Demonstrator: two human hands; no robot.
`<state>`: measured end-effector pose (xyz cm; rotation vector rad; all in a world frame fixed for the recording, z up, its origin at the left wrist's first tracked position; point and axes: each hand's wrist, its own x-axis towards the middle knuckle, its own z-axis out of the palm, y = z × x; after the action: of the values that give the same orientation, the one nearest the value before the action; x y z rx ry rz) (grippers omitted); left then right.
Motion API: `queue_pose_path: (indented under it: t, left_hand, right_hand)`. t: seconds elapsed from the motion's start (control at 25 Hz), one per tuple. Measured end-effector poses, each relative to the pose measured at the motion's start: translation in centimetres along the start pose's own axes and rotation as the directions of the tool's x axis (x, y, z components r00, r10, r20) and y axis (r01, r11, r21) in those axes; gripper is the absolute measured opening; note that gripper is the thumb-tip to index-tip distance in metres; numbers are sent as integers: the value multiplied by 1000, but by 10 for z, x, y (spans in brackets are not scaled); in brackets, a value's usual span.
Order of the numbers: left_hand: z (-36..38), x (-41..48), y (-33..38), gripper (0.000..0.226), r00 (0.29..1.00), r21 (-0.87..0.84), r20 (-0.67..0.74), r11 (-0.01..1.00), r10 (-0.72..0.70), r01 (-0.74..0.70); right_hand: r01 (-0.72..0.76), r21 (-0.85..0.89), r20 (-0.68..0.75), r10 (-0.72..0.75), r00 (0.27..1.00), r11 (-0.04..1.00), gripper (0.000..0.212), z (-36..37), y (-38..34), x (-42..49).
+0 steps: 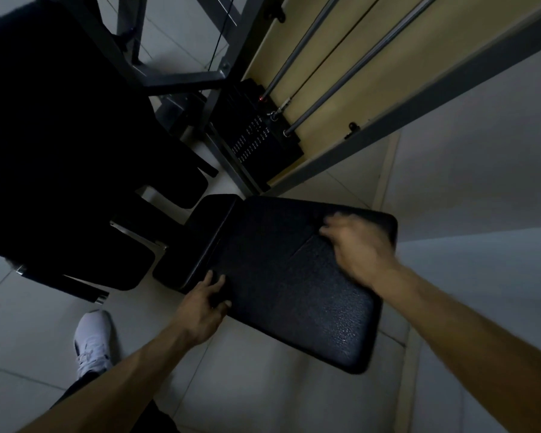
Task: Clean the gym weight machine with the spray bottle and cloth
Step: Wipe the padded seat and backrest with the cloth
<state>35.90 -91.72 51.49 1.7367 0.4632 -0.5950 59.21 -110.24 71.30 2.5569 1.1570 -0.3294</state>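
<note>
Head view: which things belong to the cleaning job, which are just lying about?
Job: padded bench; left hand gripping its edge; right hand, blurred, on what looks like a dark cloth; weight stack and guide rods of the machine. No spray bottle visible.
Lying about: white shoe; tiled floor; grey wall.

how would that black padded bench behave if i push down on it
The bench pad looks thick and cushioned, so it would probably give slightly but stay flat. Its pebbled, shiny surface suggests vinyl, likely slick when wet. The left hand grips its edge, perhaps to steady it.
</note>
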Motion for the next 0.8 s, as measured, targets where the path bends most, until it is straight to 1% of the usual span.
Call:
queue_pose_path:
  t: [0.04,0.08,0.12,0.16,0.2,0.24,0.28,0.32,0.36,0.4,0.44,0.48,0.52,0.6,0.64,0.68,0.72,0.76,0.8]
  left_hand:
    - [1,-2,6,67,1000,-1,-13,1000,-17,17]
    - [2,-5,15,66,999,-3,-39,1000,-21,21]
    - [4,-8,25,63,997,0,-71,1000,5,-5]
    - [7,-11,36,61,994,11,-89,998,63,-62]
    - [10,-16,49,61,987,25,-87,991,132,-130]
    - [15,-20,60,61,979,35,-74,982,190,-187]
    - [19,-24,68,62,973,42,-58,975,222,-219]
    - [23,-25,74,62,973,51,-41,973,228,-226]
    - [25,-27,76,63,975,58,-28,974,221,-219]
    - [26,-28,76,63,976,62,-23,975,215,-213]
    - [25,-28,74,64,977,59,-25,975,214,-212]
    - [24,-27,71,64,976,54,-28,975,215,-213]
    - [24,-26,70,64,977,51,-21,976,212,-211]
    - [22,-25,70,64,981,51,-13,979,196,-195]
    - [21,-25,72,64,982,58,-9,980,189,-188]
    - [21,-26,75,64,984,63,-6,982,179,-178]
    - [20,-27,78,64,986,62,0,984,165,-165]
    - [20,-28,81,64,988,54,1,986,155,-155]
    - [20,-31,85,64,989,44,-3,988,150,-149]
  right_hand:
    - [127,30,1,-127,992,991,47,7,-26,-25]
    - [281,84,13,-283,959,956,47,15,-53,-57]
    - [423,138,15,-429,903,896,45,22,-75,-86]
    - [503,178,43,-517,855,846,44,27,-85,-106]
    - [533,190,70,-553,830,824,46,26,-81,-112]
    - [532,166,62,-547,835,831,51,23,-63,-105]
    - [484,115,15,-489,872,867,56,21,-41,-88]
    - [368,68,-42,-366,930,927,59,17,-15,-67]
    - [199,51,-98,-194,976,979,58,6,11,-46]
    - [32,57,-133,-25,991,998,52,-3,35,-29]
    - [-77,69,-120,85,989,995,46,-8,46,-18]
    - [-106,76,-102,114,988,991,42,-9,44,-18]
    - [-63,88,-99,72,993,994,41,-5,34,-31]
    - [160,63,-146,-150,978,985,45,6,-5,-79]
    - [263,76,-125,-252,960,962,45,10,-29,-111]
    - [365,110,-105,-355,929,924,40,12,-49,-141]
    - [444,148,-98,-434,896,884,30,12,-59,-161]
    - [489,146,-115,-476,872,860,24,12,-59,-168]
    - [486,123,-138,-470,872,865,26,10,-47,-167]
